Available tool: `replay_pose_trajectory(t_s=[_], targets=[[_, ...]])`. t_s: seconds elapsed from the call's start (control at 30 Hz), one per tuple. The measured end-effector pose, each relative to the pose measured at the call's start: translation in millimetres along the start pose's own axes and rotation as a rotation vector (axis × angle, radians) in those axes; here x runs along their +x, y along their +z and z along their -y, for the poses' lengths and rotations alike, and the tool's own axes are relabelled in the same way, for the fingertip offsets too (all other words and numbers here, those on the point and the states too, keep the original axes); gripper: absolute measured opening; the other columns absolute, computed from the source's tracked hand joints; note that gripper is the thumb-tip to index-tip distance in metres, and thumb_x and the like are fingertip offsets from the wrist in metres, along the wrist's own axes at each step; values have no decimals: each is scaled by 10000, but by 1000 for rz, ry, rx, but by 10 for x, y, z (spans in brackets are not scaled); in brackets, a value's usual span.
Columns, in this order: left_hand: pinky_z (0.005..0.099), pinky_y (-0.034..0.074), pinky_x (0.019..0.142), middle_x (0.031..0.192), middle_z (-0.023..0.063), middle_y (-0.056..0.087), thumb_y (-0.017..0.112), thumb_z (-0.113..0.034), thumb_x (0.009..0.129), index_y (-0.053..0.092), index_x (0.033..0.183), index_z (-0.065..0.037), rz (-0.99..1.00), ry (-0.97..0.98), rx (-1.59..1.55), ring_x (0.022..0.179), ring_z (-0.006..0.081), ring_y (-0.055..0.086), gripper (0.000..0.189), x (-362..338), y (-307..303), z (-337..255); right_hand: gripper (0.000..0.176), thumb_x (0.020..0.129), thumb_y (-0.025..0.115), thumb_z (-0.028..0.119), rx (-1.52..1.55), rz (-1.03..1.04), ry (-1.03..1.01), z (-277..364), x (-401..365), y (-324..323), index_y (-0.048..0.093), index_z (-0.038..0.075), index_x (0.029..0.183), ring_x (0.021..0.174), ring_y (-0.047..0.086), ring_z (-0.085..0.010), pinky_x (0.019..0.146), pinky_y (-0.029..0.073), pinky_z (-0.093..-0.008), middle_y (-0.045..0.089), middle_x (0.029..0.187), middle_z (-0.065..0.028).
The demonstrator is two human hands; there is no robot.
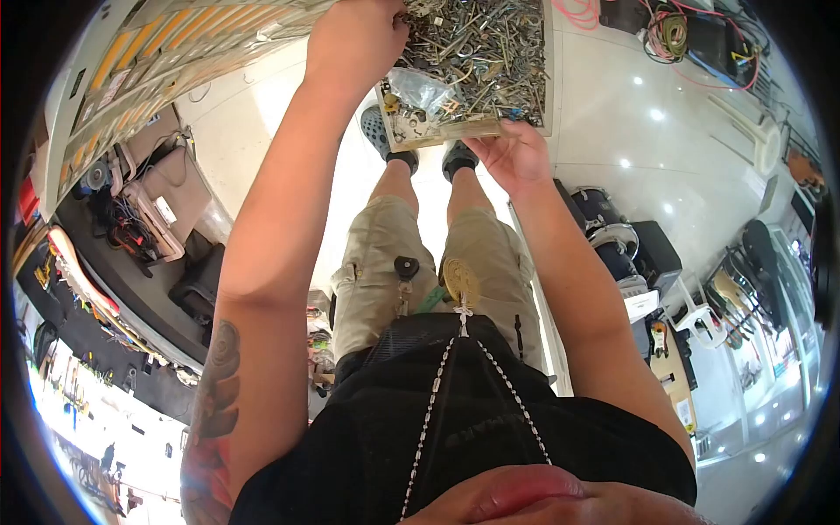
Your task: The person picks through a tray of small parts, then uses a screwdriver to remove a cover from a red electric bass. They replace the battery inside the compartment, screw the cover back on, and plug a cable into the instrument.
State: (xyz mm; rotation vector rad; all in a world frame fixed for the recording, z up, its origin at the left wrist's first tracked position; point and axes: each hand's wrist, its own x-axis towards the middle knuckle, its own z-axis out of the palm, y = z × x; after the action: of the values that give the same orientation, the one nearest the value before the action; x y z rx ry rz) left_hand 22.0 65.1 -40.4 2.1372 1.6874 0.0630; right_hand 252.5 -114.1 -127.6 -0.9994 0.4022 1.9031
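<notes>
A shallow tray (549, 66) full of loose screws, nails and other small hardware (490, 57) is held out over my feet at the top of the view. A crumpled clear plastic bag (422, 92) lies on the hardware near the tray's front left. My right hand (516, 157) grips the near wall toward the right corner, thumb on top and fingers underneath. At the tray's left side, my left hand (359, 39) has its fingers curled against the wall. The top of that hand is cut off by the frame, and its fingertips are partly hidden.
To the left stands a rack with yellow-orange slats (157, 44). Below it are cases and cables (149, 210). Coiled cables (667, 35) lie at the upper right, near a white stool (757, 136). Drums (604, 227) and a black box (656, 249) stand right of my legs.
</notes>
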Motion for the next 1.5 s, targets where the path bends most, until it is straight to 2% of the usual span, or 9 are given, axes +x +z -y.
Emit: replay_pose_trajectory(t_s=[0.13, 0.6, 0.67, 0.77, 0.87, 0.93, 1.07, 1.3, 1.5], targets=[[438, 602, 798, 979, 139, 758, 625, -172, 892, 782, 1148, -160, 5, 4, -121, 881, 344, 728, 301, -227, 117, 76, 303, 936, 547, 139, 0, 49, 29, 2, 35, -95, 635, -41, 1163, 1165, 669, -336, 1045, 552, -501, 696, 1210, -183], [451, 600, 784, 965, 140, 750, 641, -176, 896, 750, 1177, -120, 5, -27, -125, 879, 346, 726, 306, -352, 275, -81, 299, 1013, 579, 316, -162, -47, 204, 239, -408, 103, 636, 66, 1168, 1039, 673, -274, 989, 531, -522, 686, 1135, -105], [453, 600, 782, 963, 136, 748, 644, -182, 897, 748, 1176, -124, 33, -11, -79, 882, 346, 726, 303, -361, 266, -83, 376, 986, 655, 392, -874, 82, 599, 440, -444, 68, 636, 49, 1138, 902, 645, -164, 714, 557, -332, 690, 1084, -71], [452, 588, 821, 1042, 149, 752, 646, -188, 885, 738, 1228, -141, 62, -5, -126, 919, 346, 721, 358, -409, 228, -40, 230, 961, 713, 292, -1665, 335, 606, 709, -558, 884, 673, 70, 1010, 820, 611, -86, 562, 480, -267, 679, 952, -8], [453, 586, 823, 1036, 150, 752, 654, -193, 877, 751, 1198, -139, 46, 10, -171, 925, 345, 722, 340, -382, 184, -64, 203, 916, 739, 245, -1545, 353, -360, 718, -318, 1349, 675, 53, 929, 724, 580, -103, 668, 470, -282, 647, 810, 6], [447, 586, 827, 1023, 154, 750, 665, -203, 865, 761, 1166, -139, 128, -35, -179, 927, 349, 719, 322, -344, 135, -96, 239, 874, 751, 205, -2121, 485, -1078, 868, 51, 1668, 733, 133, 1101, 1012, 600, -225, 870, 490, -384, 639, 1027, -49], [449, 586, 824, 1008, 158, 749, 662, -213, 863, 766, 1148, -141, 93, -39, -194, 925, 354, 716, 312, -308, 164, -66, 391, 765, 753, 204, -2490, 185, -1005, 840, 344, 1745, 779, 176, 1154, 1118, 517, -359, 927, 402, -546, 565, 1098, -130], [455, 587, 823, 1003, 151, 747, 637, -223, 867, 773, 1127, -151, 67, -22, -208, 914, 365, 711, 303, -340, 198, -38, 337, 841, 746, 271, -2502, -291, -1311, 972, 307, 1523, 758, 318, 1174, 1115, 549, -322, 930, 451, -468, 589, 1136, -55], [442, 606, 756, 899, 166, 741, 658, -189, 859, 752, 1130, -152, -24, 84, -189, 853, 335, 735, 288, -247, 166, -147, 404, 751, 754, 187, -2362, 179, -1254, 838, 296, 1716, 773, 137, 1151, 1097, 521, -373, 911, 410, -521, 563, 1109, -143]])
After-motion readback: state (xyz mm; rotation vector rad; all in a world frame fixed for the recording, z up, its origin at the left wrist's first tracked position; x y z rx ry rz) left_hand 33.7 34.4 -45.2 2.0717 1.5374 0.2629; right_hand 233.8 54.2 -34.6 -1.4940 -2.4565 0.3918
